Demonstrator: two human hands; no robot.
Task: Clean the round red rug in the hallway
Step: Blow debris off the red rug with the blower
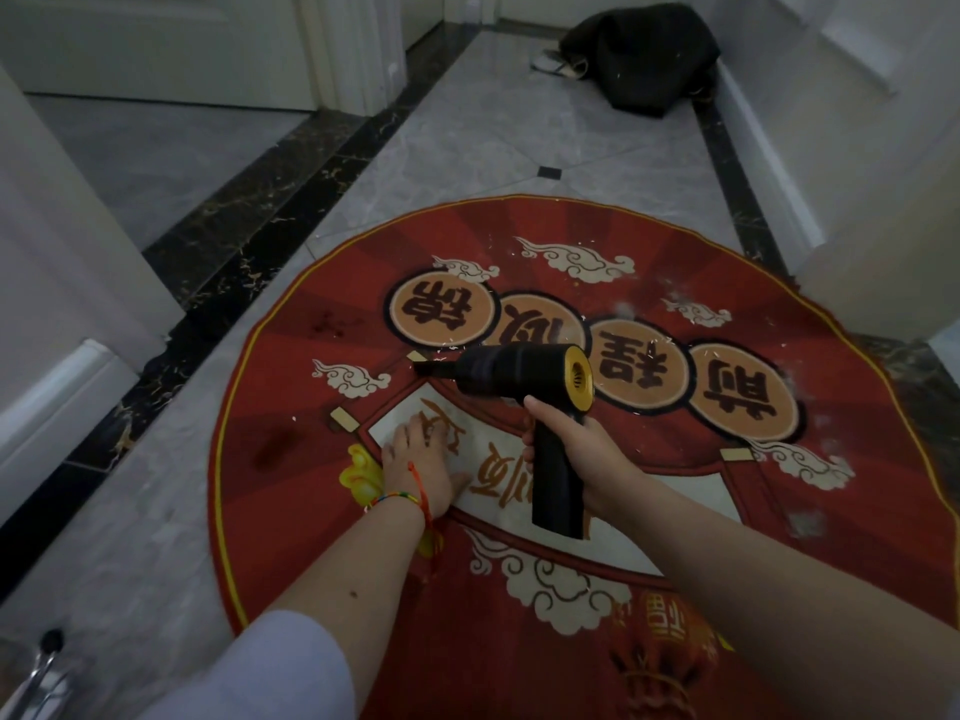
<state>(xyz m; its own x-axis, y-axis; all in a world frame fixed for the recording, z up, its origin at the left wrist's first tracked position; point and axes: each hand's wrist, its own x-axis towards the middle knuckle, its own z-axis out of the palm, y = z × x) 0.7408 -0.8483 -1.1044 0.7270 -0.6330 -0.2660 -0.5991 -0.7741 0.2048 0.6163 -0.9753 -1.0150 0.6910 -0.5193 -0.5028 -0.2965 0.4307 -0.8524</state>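
The round red rug with orange medallions, white clouds and a scroll print lies on the marble hallway floor. White crumbs and dust are scattered over its far and right parts. My left hand presses flat on the rug's middle, fingers spread. My right hand grips the handle of a black handheld vacuum with a gold rear ring. Its narrow nozzle points left, just above the rug near the orange medallions.
A black bag and a pair of slippers lie at the far end of the hallway. White door frames and walls flank both sides. A dark marble border strip runs along the floor. A metal object shows at bottom left.
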